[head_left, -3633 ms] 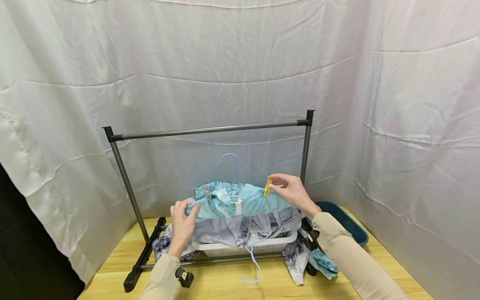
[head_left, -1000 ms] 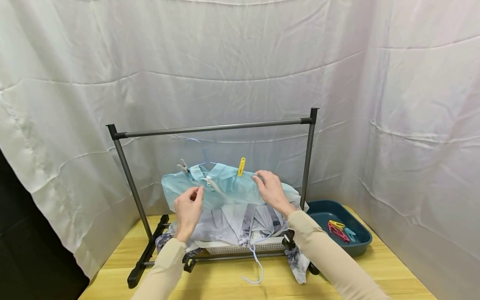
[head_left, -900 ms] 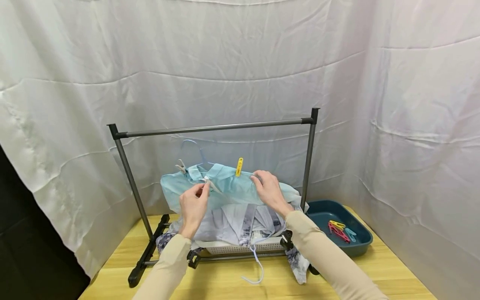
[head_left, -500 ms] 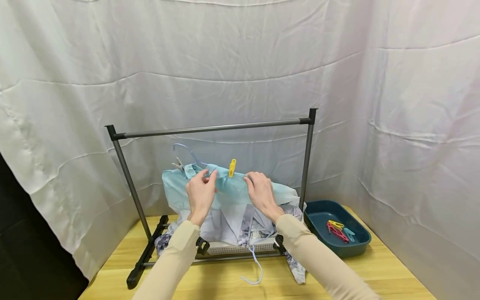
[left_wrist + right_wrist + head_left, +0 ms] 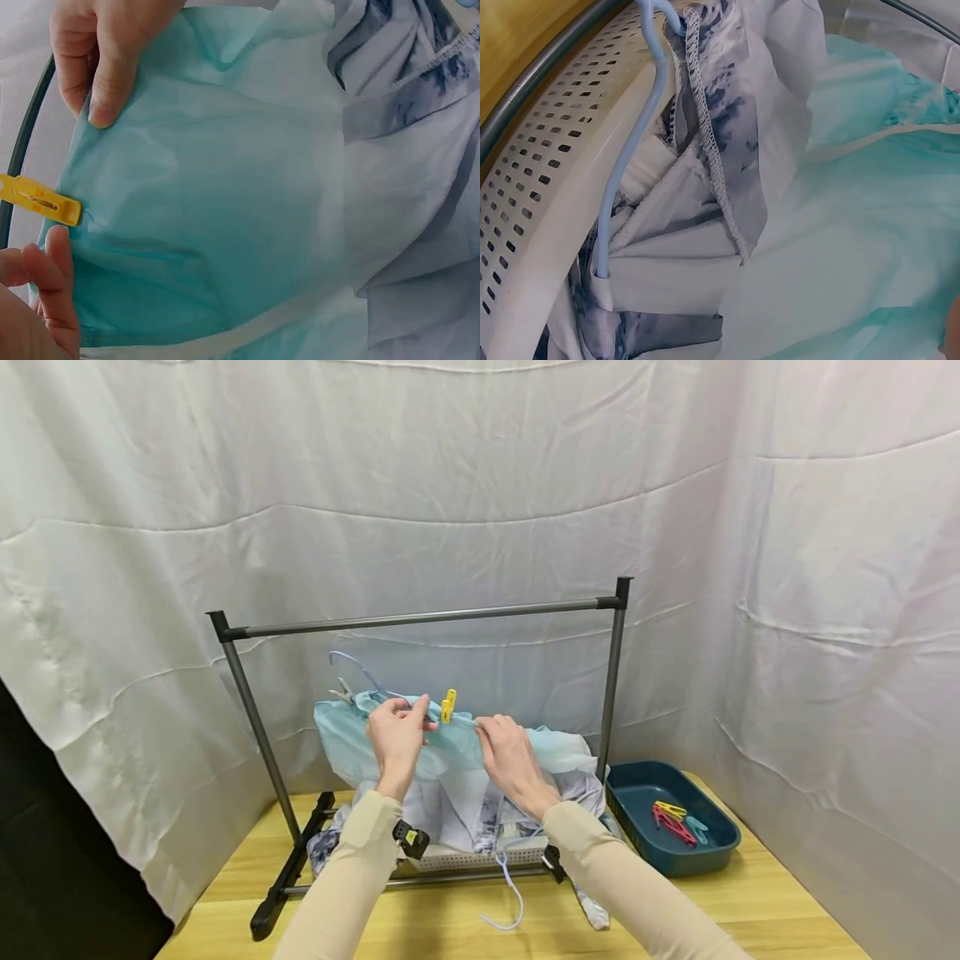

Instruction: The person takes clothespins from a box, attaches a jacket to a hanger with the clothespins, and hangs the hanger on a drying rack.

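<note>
A light blue collared shirt [image 5: 450, 756] sits on a pale blue hanger [image 5: 362, 667], whose hook leans left. My left hand [image 5: 397, 739] pinches the shirt's upper edge by the collar; in the left wrist view its fingers [image 5: 56, 289] lie just below the yellow clothespin [image 5: 41, 201]. That clothespin is clipped to the shoulder edge, between my hands. Farther along the same edge, my right hand [image 5: 512, 760] grips the cloth, its thumb [image 5: 111, 90] in front. A grey clothespin [image 5: 342, 692] is clipped left of the collar. My left hand covers part of the collar.
A metal rack [image 5: 427, 620] stands over the work. Beneath the shirt, a grey-purple patterned garment [image 5: 735, 120] lies over a white perforated basket [image 5: 555, 157], its hanger hook [image 5: 516, 893] hanging forward. A dark teal tray [image 5: 637, 827] with several clothespins [image 5: 675, 822] is at right.
My right hand has let go of the yellow clothespin, which stays clipped, and now grips the shoulder edge. My left hand has moved to the collar. Shirt and hanger have shifted left.
</note>
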The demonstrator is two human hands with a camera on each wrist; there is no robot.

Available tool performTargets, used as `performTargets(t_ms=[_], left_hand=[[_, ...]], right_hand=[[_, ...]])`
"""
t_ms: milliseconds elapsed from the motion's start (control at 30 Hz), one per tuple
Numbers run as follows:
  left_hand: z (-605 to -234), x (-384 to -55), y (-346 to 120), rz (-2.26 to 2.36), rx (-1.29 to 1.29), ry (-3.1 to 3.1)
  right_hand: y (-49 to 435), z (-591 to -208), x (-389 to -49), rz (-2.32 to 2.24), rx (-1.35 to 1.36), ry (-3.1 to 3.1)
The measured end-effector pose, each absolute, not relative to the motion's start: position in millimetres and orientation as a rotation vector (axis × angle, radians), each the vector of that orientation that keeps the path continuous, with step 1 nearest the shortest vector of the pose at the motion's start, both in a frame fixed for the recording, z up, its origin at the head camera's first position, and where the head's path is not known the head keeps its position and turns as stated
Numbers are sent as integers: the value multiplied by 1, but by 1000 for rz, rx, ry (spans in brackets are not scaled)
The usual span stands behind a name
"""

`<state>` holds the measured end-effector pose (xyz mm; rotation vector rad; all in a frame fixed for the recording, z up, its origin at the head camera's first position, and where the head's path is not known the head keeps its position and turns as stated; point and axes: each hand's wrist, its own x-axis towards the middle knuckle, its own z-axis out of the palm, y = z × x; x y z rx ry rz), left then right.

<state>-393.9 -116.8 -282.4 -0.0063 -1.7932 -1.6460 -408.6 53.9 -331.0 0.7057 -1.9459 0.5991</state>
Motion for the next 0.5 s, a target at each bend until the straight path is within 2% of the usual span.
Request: performTargets(t_ms=[500], left_hand=[[-259,-395,-138,-1752,71,-1687]], right_hand=[[48,-333,-406,652,830,-2014]])
